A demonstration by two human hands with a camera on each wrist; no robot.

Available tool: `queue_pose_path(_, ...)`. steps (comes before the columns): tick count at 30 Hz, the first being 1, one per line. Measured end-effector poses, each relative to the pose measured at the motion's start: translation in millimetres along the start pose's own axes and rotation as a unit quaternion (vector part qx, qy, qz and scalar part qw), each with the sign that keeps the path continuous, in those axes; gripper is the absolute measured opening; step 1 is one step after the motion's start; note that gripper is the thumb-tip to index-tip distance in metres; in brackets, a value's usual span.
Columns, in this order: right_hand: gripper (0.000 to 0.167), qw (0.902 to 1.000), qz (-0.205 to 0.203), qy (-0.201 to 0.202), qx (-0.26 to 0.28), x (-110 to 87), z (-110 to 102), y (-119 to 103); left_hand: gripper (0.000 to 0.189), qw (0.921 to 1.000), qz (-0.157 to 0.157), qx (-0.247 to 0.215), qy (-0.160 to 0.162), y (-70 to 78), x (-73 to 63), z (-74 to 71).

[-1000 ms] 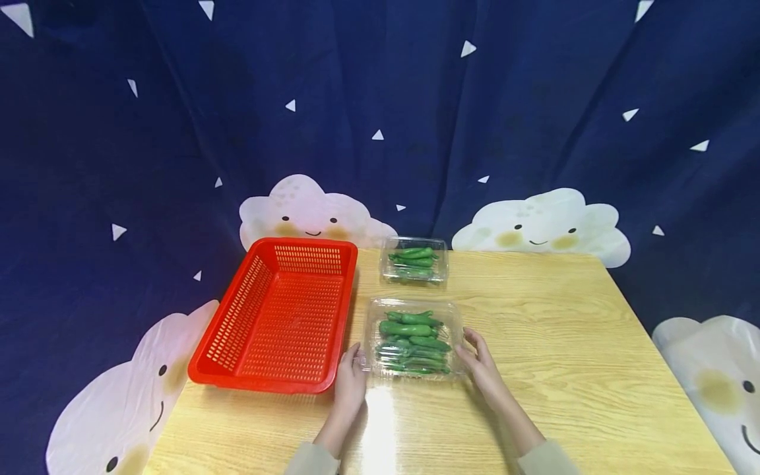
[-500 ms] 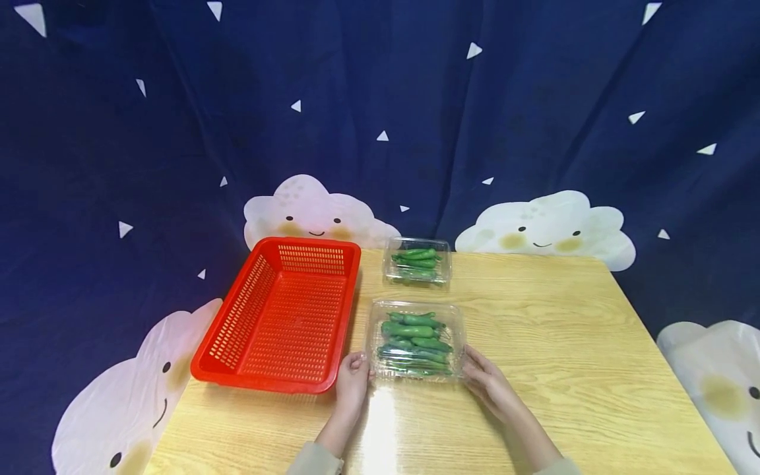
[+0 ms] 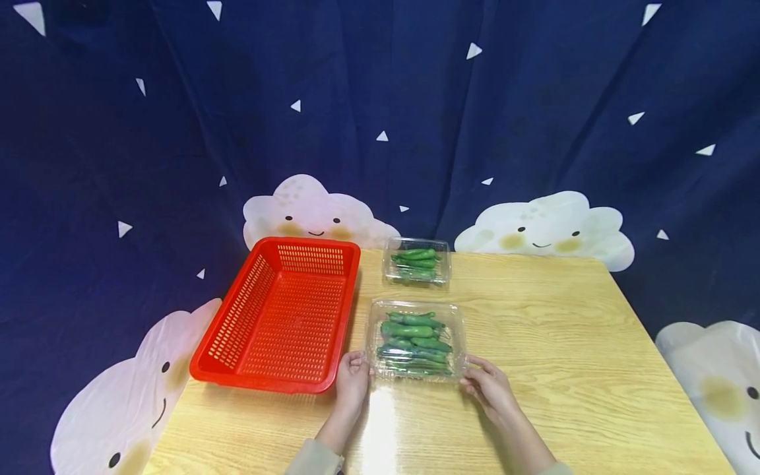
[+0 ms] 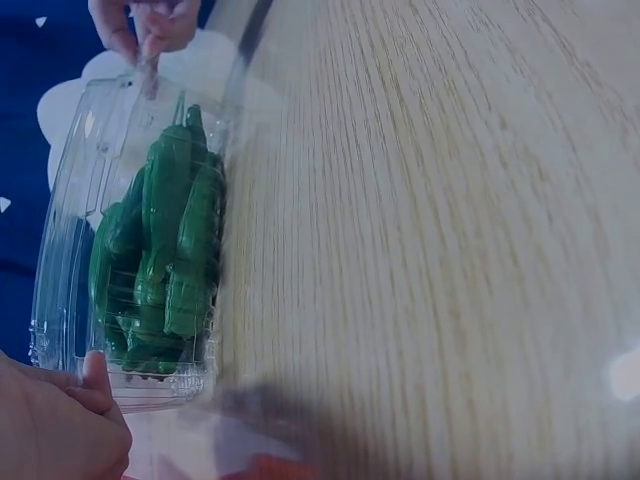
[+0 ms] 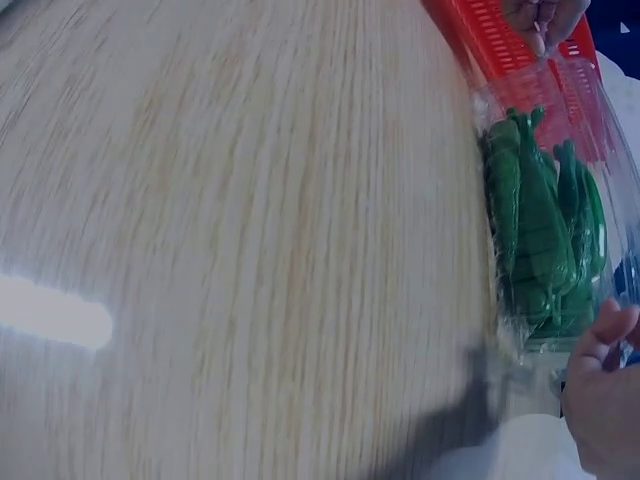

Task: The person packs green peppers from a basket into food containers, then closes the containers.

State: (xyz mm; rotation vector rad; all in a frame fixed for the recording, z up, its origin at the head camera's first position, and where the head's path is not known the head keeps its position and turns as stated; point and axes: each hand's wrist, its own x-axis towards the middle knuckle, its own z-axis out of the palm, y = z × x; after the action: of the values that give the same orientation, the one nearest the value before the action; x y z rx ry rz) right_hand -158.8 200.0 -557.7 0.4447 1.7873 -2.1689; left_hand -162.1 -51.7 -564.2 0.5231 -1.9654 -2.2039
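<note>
Light wooden table [image 3: 564, 343], red slotted basket [image 3: 285, 316] on its left, 2 clear boxes of green peppers [image 3: 415, 340] beside it

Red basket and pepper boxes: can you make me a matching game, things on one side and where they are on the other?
Things:
1. red basket
2. near clear box of green peppers
3. far clear box of green peppers
4. wooden table

Places:
A. between the two hands, held at its near corners
B. underneath everything
C. at the table's back edge, by the curtain
D. on the table's left side, with nothing in it

Pairs: 1-D, 2-A, 3-C, 4-B
</note>
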Motion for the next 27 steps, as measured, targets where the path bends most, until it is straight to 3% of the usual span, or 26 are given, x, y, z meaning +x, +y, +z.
queue_pose_path(6,0.049,0.9997,-0.003,0.017,0.017,-0.9,3.8,0.1,0.021,1.0,0.001,0.001,0.008,-0.7,-0.3,0.8)
queue_pose_path(14,0.053,0.9991,0.016,-0.01,0.039,2.3,0.9,5.1,0.023,0.9998,0.0,0.016,0.012,-2.3,1.5,0.6)
queue_pose_path(27,0.049,0.9979,0.005,0.038,0.052,3.6,4.6,8.6,0.023,0.9992,0.005,0.023,0.031,-1.1,-0.3,1.6)
